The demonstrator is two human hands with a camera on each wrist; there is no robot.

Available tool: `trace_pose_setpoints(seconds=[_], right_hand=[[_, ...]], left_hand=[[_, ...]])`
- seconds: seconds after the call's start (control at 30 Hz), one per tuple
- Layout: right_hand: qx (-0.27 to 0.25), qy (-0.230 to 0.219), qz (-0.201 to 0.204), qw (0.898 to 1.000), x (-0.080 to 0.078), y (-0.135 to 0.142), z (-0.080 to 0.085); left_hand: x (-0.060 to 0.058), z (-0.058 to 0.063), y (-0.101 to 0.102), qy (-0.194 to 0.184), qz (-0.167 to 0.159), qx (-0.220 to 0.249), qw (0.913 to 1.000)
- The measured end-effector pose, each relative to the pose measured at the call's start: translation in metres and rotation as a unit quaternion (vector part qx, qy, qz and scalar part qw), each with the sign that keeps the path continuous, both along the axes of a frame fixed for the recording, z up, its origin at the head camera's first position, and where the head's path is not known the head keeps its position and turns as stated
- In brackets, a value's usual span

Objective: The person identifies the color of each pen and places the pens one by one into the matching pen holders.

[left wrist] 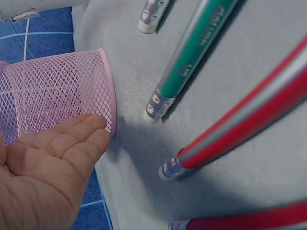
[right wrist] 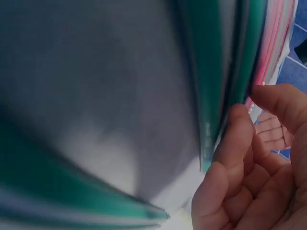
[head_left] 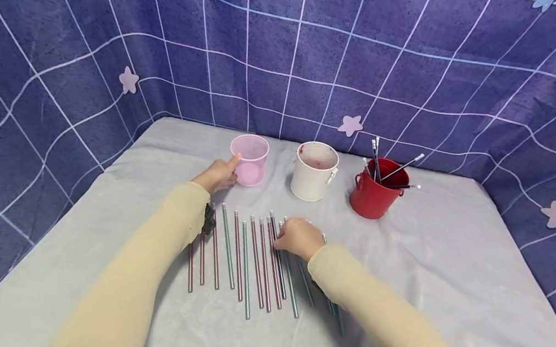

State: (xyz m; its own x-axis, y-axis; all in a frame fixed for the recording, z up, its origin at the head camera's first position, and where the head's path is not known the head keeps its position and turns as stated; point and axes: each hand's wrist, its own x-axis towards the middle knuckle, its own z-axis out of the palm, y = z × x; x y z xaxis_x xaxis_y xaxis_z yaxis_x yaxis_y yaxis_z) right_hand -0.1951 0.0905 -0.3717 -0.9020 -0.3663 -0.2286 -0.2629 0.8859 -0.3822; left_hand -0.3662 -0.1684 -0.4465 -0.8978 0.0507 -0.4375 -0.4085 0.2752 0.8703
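Observation:
My left hand [head_left: 218, 175] rests its fingers against the side of a pink mesh cup [head_left: 250, 170]. In the left wrist view the palm shows and the fingers [left wrist: 79, 139] lie nearly straight along the mesh. Over the row of pencils, my right hand [head_left: 300, 238] pinches a black pencil [head_left: 282, 284] between thumb and forefinger, near its upper end. Red pencils [head_left: 255, 268] lie to its left, mixed with green pencils [head_left: 245, 264]. More green pencils [head_left: 292, 290] lie to its right, partly hidden under the right hand and sleeve.
Behind the pencils, a white bucket [head_left: 307, 184] stands between the pink cup and a red bucket [head_left: 371, 201]. Several black pencils [head_left: 377, 163] lean in the red bucket. A grey cloth [head_left: 449, 254] covers the table, and a blue gridded curtain [head_left: 279, 47] hangs around it.

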Motion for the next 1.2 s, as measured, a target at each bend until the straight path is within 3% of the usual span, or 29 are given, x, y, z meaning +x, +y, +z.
trace_pose_setpoints(seconds=[0.07,0.13,0.2,0.27,0.67,0.77,0.8,0.9,1.0,1.03,1.1,1.17,1.2], right_hand=[[0.005,0.0,0.0,1.0,0.002,0.002,-0.003],[0.003,0.003,0.003,1.0,0.003,0.003,-0.006],[0.0,0.005,0.008,1.0,0.004,0.003,-0.007],[-0.001,0.006,0.012,1.0,0.005,0.003,-0.008],[0.008,0.012,0.027,1.0,0.004,-0.003,-0.011],[-0.011,0.027,0.042,0.999,0.004,-0.002,-0.011],[-0.018,0.033,0.048,0.998,0.003,-0.002,-0.011],[-0.046,0.059,0.065,0.995,0.0,0.002,-0.01],[-0.086,0.072,0.069,0.991,-0.004,0.007,-0.006],[-0.101,0.075,0.067,0.99,-0.005,0.009,-0.004],[-0.123,0.081,0.062,0.987,-0.008,0.012,0.0],[-0.132,0.095,0.058,0.985,-0.009,0.015,0.003],[-0.132,0.103,0.058,0.984,-0.01,0.016,0.004]], left_hand=[[0.031,0.036,0.016,-0.002,-0.006,-0.009,0.9999],[0.054,0.063,0.026,-0.007,-0.005,-0.015,0.9999],[0.066,0.077,0.031,-0.008,-0.004,-0.014,0.9999],[0.071,0.083,0.033,-0.01,0.0,-0.009,0.9999],[0.067,0.08,0.034,-0.007,0.014,-0.011,0.9998],[0.06,0.072,0.031,-0.009,0.015,-0.009,0.9998],[0.052,0.06,0.026,0.004,0.011,0.001,0.9999],[0.045,0.051,0.023,0.007,0.011,0.01,0.9999],[0.05,0.056,0.026,0.004,0.014,0.006,0.9999],[0.058,0.067,0.031,-0.009,0.019,-0.004,0.9998],[0.06,0.07,0.032,-0.008,0.018,-0.007,0.9998],[0.059,0.068,0.03,-0.008,0.018,-0.008,0.9998],[0.052,0.058,0.025,0.005,0.012,0.003,0.9999]])
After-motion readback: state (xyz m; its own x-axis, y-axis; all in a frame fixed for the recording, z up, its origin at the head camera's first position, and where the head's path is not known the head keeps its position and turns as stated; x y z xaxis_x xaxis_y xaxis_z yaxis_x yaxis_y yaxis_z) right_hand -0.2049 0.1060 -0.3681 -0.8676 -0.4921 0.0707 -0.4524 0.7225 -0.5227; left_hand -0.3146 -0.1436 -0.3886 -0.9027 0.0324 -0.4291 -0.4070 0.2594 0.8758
